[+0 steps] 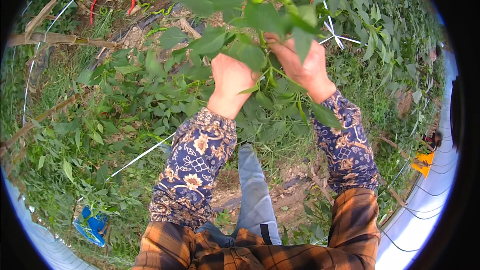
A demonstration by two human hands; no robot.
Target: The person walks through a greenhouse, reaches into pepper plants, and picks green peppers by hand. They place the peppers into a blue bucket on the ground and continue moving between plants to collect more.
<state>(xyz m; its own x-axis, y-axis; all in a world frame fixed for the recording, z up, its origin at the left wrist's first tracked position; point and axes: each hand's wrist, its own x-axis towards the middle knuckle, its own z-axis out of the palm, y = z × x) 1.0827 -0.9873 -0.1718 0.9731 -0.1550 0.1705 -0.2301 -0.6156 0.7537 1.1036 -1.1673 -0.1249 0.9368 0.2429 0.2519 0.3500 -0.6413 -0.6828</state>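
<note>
In front of me a leafy pepper plant (pixel 250 54) rises high in the head view, its upper leaves blurred and close to the camera. My right hand (pixel 302 62) is among the branches, thumb and fingers closed around a green stem (pixel 262 39). To its left, my left hand (pixel 233 80) is bent inward against the same plant; leaves and the back of the hand hide its fingers. Slender green peppers (pixel 302 113) hang below the right hand. Patterned navy sleeve covers reach both wrists.
Red peppers (pixel 131 3) and curled green ones (pixel 164 9) show near bare soil at upper left. White twine (pixel 140 156) crosses the plants on the left; more twine (pixel 333 35) meets at upper right. Dry stalks (pixel 60 40), a blue bag (pixel 90 225) and an orange object (pixel 423 163) are farther out.
</note>
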